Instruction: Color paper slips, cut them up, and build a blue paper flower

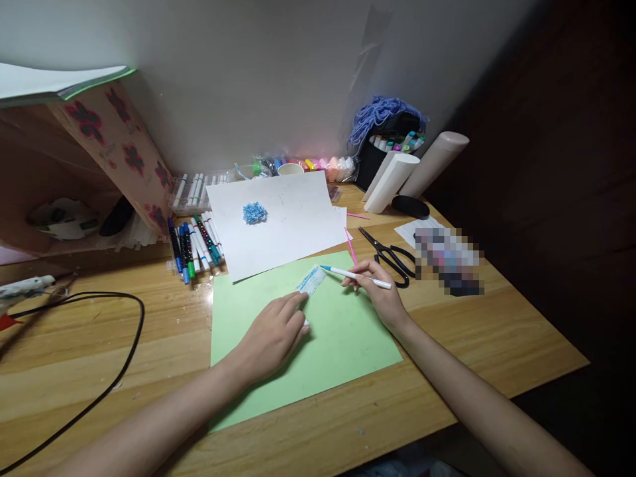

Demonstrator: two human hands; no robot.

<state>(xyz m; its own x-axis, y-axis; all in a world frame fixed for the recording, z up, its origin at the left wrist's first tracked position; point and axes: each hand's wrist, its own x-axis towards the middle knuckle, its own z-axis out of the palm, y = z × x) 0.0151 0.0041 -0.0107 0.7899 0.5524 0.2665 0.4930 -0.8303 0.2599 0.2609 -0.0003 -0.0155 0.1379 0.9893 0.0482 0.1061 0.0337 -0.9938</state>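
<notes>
My right hand (375, 288) pinches a white marker (365, 277) with a blue tip. That tip rests at the upper end of a white paper strip (312, 281) streaked with blue. With its fingertips, my left hand (278, 328) presses the strip's lower end onto a light green sheet (342, 344). A small white bit shows under the left fingers, too hidden to name. Farther back, a clump of blue shreds (255, 212) lies on white paper (293, 232) overlapping the green sheet. Black-handled scissors (385, 255) lie open beyond my right hand.
Markers (196, 245) lie in a clear tray at left. A black cable (139, 331) curves over the wooden table. At the back stand a black pen holder (370, 162) with blue yarn, white rolls (392, 182) and colourful packets (318, 165). A patterned box (119, 146) stands left.
</notes>
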